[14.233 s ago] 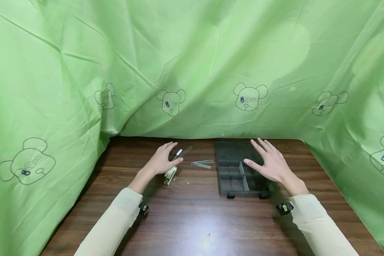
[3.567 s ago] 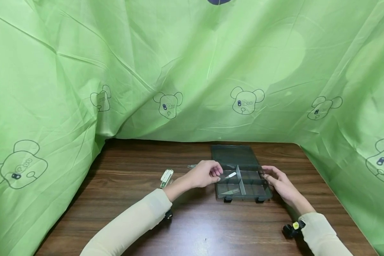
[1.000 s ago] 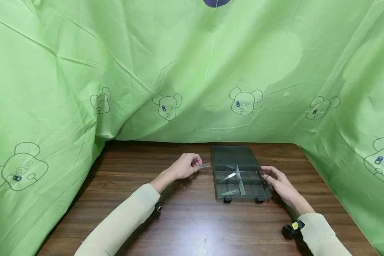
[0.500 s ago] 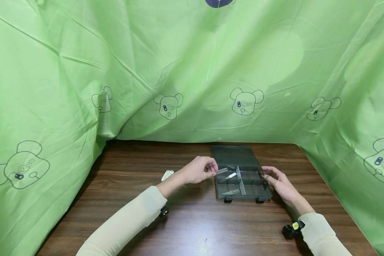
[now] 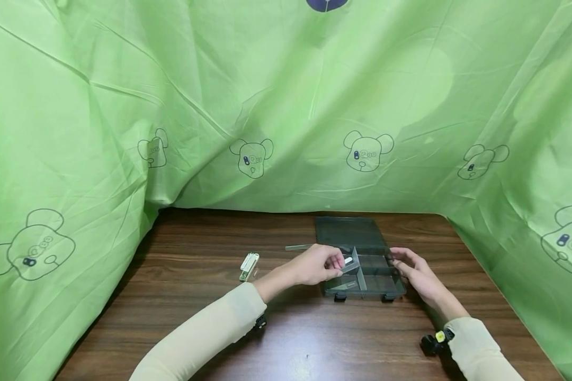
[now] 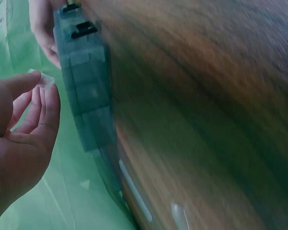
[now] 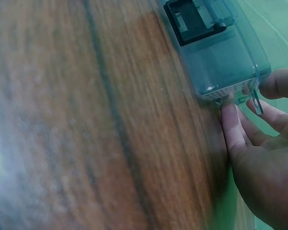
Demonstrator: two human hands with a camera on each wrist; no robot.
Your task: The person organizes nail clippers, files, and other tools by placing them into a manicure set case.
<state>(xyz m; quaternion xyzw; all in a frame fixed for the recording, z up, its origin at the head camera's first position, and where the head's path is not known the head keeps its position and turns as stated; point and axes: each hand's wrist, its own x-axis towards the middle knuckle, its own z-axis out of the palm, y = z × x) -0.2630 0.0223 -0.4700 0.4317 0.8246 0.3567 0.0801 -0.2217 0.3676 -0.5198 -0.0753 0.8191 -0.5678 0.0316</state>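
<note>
A dark see-through compartment box (image 5: 376, 286) lies with its lid (image 5: 348, 231) folded back. My left hand (image 5: 316, 265) pinches a clear plastic strip (image 5: 350, 267) between thumb and fingertips, over the box's left compartments. In the left wrist view the end of this strip (image 6: 44, 80) pokes out from the fingertips. Beneath it lies a small white-tipped piece (image 5: 348, 260), partly covered by the hand. Another clear piece (image 5: 348, 286) is in the front left compartment. My right hand (image 5: 418, 271) holds the box's right side, thumb and fingers at its wall (image 7: 230, 86).
Left of the box another clear strip (image 5: 295, 247) lies on the wooden table (image 5: 305, 328). A small white and green object (image 5: 249, 266) sits farther left. A green curtain (image 5: 286, 106) hangs behind and along both sides.
My left hand has carried a clear strip from the table beside the box rightward over the compartments. The white-tipped piece has gone from the table into the box since the first frame. My right hand stays put lately.
</note>
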